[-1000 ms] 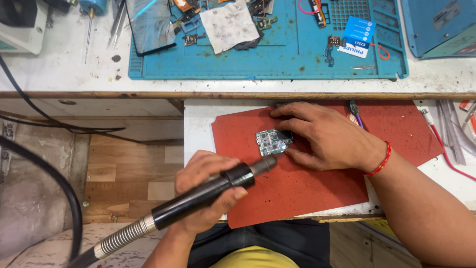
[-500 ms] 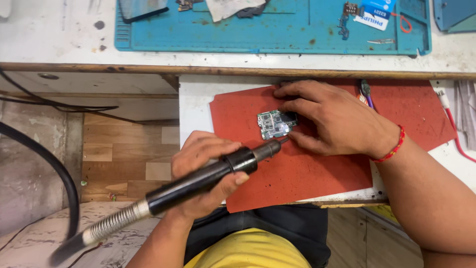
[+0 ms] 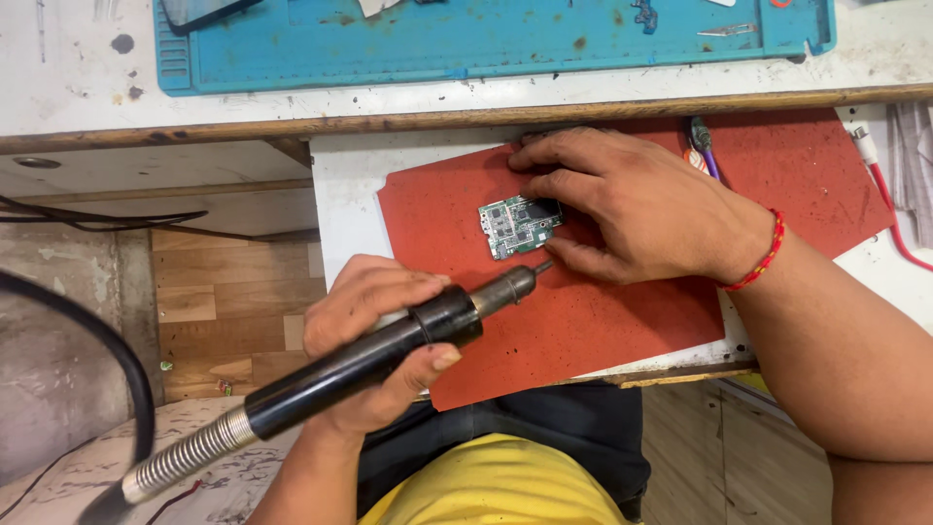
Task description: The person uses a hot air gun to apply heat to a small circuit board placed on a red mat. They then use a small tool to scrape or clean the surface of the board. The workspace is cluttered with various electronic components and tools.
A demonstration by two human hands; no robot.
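A small green circuit board (image 3: 513,227) lies on a red mat (image 3: 583,321) on a pull-out shelf. My right hand (image 3: 632,204) rests on the mat and pins the board's right edge with its fingers and thumb. My left hand (image 3: 374,335) grips a black pen-shaped rotary tool (image 3: 389,352) with a ribbed metal hose at its tail. The tool's thin tip sits at the board's lower right corner, close to my right thumb.
A blue work mat (image 3: 486,44) with small parts lies on the white bench above the shelf. A thick black cable (image 3: 97,331) hangs at the left over a wooden floor. Red wire (image 3: 889,214) and small tools (image 3: 702,151) lie at the shelf's right.
The view has shifted down, so less of the blue mat shows. Both hands keep their hold, with the tool tip still at the board's corner.
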